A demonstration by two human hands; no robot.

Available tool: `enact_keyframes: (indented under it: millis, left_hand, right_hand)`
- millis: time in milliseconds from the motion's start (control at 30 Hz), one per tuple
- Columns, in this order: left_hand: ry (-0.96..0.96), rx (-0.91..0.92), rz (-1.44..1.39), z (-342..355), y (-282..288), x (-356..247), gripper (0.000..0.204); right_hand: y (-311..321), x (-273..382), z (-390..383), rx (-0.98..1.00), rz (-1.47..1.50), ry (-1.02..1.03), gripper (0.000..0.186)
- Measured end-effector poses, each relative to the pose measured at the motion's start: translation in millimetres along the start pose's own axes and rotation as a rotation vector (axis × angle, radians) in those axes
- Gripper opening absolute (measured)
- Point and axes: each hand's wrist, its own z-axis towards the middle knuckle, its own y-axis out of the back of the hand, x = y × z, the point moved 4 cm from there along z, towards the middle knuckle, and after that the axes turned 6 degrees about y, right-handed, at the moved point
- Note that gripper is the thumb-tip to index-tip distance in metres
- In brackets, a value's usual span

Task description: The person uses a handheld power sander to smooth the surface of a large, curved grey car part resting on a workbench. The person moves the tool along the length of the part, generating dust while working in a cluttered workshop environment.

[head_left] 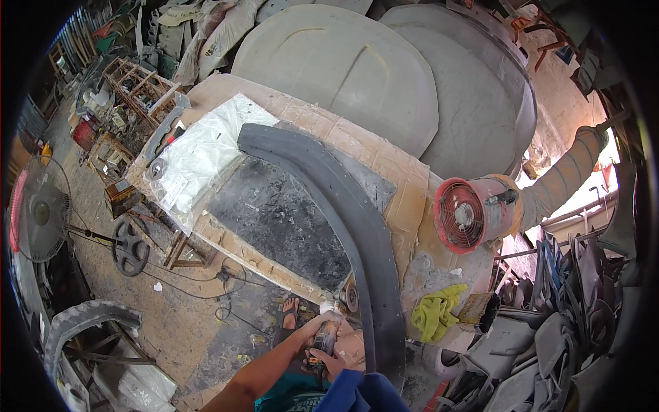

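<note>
Left hand and right hand curl fingers round a grinder

- Soft light covers the middle evenly.
- Strong glare comes from the right, where the opening is almost white.
- The plastic sheet shines; the dark curved panel reflects little.
- Corners are black, straight edges bend, and rim details look soft.

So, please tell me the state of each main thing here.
Power tool: held by left hand and right hand
Curved grey panel: lying on worktable
Green cloth: crumpled
Plastic sheet: spread, wrinkled
Red blower: duct attached, running unclear
Pedestal fan: upright, spinning unclear
</note>
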Motion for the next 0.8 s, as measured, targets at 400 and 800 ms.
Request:
enact_keyframes:
  millis: [400, 800]
  left_hand:
    - [-0.103, -0.016, 0.029, -16, -23, -19, 0.030]
    - [-0.160, 0.010, -0.041, 0, -16, -39, 0.034]
  right_hand:
    - [-21, 41, -26, 0.048, 0.014, 0.035, 0.038]
    - [-54, 89, -42, 0.142, 0.059, 0.046, 0.040]
